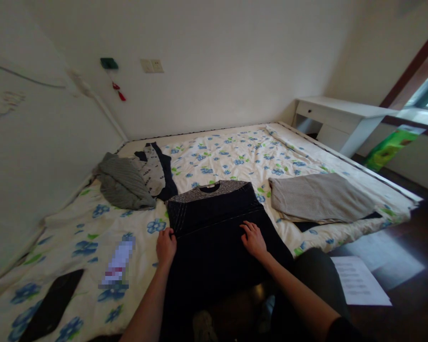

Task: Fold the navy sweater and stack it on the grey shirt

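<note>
A black sweater [214, 237] with a grey speckled yoke lies spread on the bed in front of me, neckline away from me. Its lower part reaches the bed's near edge. My left hand [166, 246] is closed on the garment's left edge, fingertips curled over the cloth. On the right half of the sweater rests my right hand [255, 241], its fingers apart and lying on the fabric.
Folded beige knitwear [317, 197] lies to the right, above something dark. Grey knitwear [124, 183] and a patterned garment [153, 171] are heaped at the left. A black phone [53, 304] lies near left. Printed paper [360, 280] is beyond my knee. A white desk [342, 111] stands back right.
</note>
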`<state>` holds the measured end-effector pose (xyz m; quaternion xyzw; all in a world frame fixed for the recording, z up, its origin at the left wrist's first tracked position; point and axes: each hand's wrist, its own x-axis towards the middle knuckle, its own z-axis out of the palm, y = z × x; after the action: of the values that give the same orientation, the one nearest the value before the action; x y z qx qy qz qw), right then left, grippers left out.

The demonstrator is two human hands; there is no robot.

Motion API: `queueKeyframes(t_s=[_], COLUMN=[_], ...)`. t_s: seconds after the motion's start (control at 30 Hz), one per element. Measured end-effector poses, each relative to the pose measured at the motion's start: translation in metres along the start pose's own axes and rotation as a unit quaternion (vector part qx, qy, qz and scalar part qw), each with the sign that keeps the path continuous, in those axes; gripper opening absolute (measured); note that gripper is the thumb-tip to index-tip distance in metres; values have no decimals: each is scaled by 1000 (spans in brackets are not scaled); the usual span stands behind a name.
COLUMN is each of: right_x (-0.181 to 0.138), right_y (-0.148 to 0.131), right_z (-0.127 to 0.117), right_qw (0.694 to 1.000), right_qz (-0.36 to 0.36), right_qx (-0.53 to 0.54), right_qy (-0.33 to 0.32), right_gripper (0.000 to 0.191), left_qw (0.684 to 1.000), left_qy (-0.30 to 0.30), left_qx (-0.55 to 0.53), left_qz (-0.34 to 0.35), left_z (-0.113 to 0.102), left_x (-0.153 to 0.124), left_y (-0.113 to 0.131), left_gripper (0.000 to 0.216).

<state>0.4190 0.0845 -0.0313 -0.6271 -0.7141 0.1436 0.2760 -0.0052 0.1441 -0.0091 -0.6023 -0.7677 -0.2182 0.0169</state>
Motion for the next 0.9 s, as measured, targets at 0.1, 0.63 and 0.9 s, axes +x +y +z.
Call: queueKeyframes(t_s=[0.1,0.63,0.9], right_x=[13,162,171], right_y=[7,81,94], right_z=[-2,-34,-35], right_qw=[1000,948,958], right_qz=[17,317,282], right_qx=[23,-27,-22], right_qy=[-5,-30,-44], right_gripper=[40,36,27], left_qw=[999,985,987], left_qy=[21,51,73], left_qx=[-37,-145,-131], left_qz=[7,-79,-49], left_z=[5,12,13], left_x=[-1,-4,-7], left_y=[-3,-9,-6], left_gripper=[10,8,18])
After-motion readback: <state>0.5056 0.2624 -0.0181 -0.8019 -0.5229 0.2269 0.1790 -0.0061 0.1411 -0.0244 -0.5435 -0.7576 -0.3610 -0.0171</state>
